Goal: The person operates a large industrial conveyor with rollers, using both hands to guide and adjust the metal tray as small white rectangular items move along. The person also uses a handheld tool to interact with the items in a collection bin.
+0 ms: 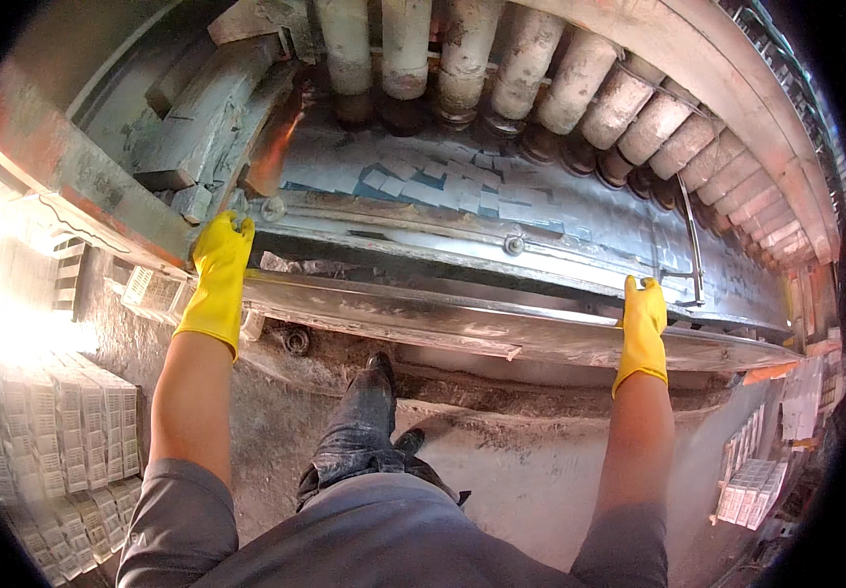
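White packs (80,421) stand stacked below and to the left of the long metal panel (423,318), too many and too glare-washed to count. Two yellow-gloved hands are at work. The left hand (219,265) is at the panel's left end; its grip is partly curled, fingers bent near the machine frame (99,191), and I cannot tell whether it closes on anything. Beneath the panel, left of its middle, are the person's two dark shoes (381,365), one ahead of the other. Above the panel runs one row of thick, dusty cylinders (405,49), at least nine, those toward the right crowding too closely to count. Between that row and the panel lies a flat metal bed (619,245), strewn with overlapping pale rectangular pieces (462,191), well over a dozen, and a round bolt-like fitting (514,245) sits just above the panel's middle. The right hand (645,333) is at the panel's right part, fingers bent over its upper edge; how tightly that grip closes is hidden. One thin bent metal handle (695,245) stands above the panel, just right of this hand. Below the panel's right end sits one small stack of pale packs (751,493).
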Demonstrator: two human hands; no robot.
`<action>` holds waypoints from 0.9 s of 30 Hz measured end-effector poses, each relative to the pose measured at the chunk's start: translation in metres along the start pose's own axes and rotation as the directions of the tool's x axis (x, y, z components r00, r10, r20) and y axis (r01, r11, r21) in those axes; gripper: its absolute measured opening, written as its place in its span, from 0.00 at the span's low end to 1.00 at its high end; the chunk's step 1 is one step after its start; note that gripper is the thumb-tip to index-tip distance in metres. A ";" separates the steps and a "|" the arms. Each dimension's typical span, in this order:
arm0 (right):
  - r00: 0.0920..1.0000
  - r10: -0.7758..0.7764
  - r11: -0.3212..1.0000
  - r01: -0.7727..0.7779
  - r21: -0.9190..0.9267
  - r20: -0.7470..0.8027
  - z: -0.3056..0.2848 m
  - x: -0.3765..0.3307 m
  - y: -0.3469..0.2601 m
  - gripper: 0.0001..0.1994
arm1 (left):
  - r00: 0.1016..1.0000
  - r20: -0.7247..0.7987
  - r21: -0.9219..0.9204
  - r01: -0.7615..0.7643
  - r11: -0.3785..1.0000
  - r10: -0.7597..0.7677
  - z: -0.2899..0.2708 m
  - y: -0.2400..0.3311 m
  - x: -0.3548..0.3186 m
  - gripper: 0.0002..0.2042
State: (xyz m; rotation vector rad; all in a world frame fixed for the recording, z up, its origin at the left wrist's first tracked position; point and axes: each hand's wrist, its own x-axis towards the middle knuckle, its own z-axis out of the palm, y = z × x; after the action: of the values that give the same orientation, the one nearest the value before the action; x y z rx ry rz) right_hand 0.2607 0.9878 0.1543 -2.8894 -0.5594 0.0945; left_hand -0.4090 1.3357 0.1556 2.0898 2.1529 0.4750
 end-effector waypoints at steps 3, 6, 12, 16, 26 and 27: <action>0.999 0.019 1.000 -0.019 -0.001 0.028 -0.003 -0.003 -0.007 0.33 | 1.000 -0.021 0.030 0.019 0.999 -0.018 -0.001 -0.001 -0.002 0.26; 1.000 0.014 1.000 -0.014 -0.020 -0.008 0.000 0.002 0.002 0.32 | 1.000 -0.003 0.031 0.018 0.999 -0.018 0.001 0.002 0.002 0.26; 0.988 0.099 0.972 -0.121 0.201 0.119 -0.024 -0.024 -0.031 0.31 | 0.998 0.020 0.063 0.057 0.996 -0.058 -0.003 0.001 0.001 0.27; 1.000 0.019 0.991 -0.019 0.129 0.000 -0.011 -0.012 -0.020 0.32 | 0.998 0.041 0.026 0.053 0.998 -0.054 -0.004 0.003 0.003 0.27; 0.994 0.082 0.973 -0.096 0.210 0.077 -0.015 -0.016 -0.026 0.30 | 0.999 0.002 0.002 0.052 0.999 -0.052 -0.004 0.000 0.003 0.26; 0.993 0.077 0.975 -0.093 0.203 0.085 -0.016 -0.015 -0.028 0.30 | 0.999 0.001 0.001 0.046 0.999 -0.046 -0.006 0.001 0.002 0.26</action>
State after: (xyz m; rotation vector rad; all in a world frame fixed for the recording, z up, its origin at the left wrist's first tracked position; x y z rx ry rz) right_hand 0.2385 1.0045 0.1755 -2.7146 -0.4108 0.2619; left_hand -0.4099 1.3363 0.1615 2.0350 2.1960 0.4683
